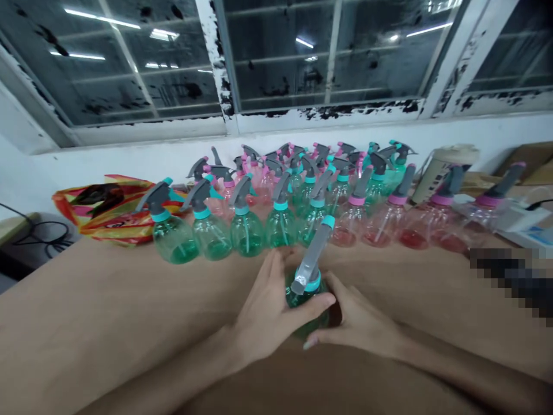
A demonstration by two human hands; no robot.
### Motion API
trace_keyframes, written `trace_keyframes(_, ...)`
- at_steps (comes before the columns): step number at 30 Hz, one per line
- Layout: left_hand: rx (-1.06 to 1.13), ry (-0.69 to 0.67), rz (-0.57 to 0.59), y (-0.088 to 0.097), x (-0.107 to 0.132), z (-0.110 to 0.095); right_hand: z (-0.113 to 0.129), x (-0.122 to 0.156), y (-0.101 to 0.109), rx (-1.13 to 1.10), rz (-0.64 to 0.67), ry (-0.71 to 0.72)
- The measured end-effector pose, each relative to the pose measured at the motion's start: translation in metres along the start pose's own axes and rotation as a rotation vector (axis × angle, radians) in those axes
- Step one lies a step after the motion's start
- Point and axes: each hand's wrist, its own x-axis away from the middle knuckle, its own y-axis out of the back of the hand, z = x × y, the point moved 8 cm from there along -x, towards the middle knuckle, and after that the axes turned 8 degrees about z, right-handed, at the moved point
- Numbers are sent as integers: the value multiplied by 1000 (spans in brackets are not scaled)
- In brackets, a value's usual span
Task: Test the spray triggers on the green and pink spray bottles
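A green spray bottle (307, 295) with a grey trigger head and teal collar stands on the brown table (108, 311) just in front of me. My left hand (270, 311) wraps round its left side, thumb across the front. My right hand (358, 323) cups its right side, fingers curled against the bottle. Both hands grip the same bottle.
Several green spray bottles (246, 230) and pink spray bottles (380, 225) stand in rows behind, up to the white wall under the window. A red and yellow bag (108, 210) lies at the left. Black cables (47, 236) lie far left; a white device (525, 222) sits at the right.
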Motion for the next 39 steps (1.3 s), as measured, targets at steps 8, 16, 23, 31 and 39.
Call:
trace_keyframes(8, 106, -143, 42, 1, -42, -26, 6, -12, 3, -3, -23, 148)
trace_keyframes(16, 49, -138, -113, 10, -49, -19, -28, -18, 18, 296, 22, 242)
trace_keyframes(23, 62, -162, -89, 10, -48, -22, -63, -15, 32, 454, 13, 250)
trace_keyframes(31, 107, -141, -63, 10, -46, -17, -62, -15, 32, 441, -16, 243)
trace_keyframes(39, 66, -175, -80, 10, -44, -21, -59, -14, 35, 435, -32, 239)
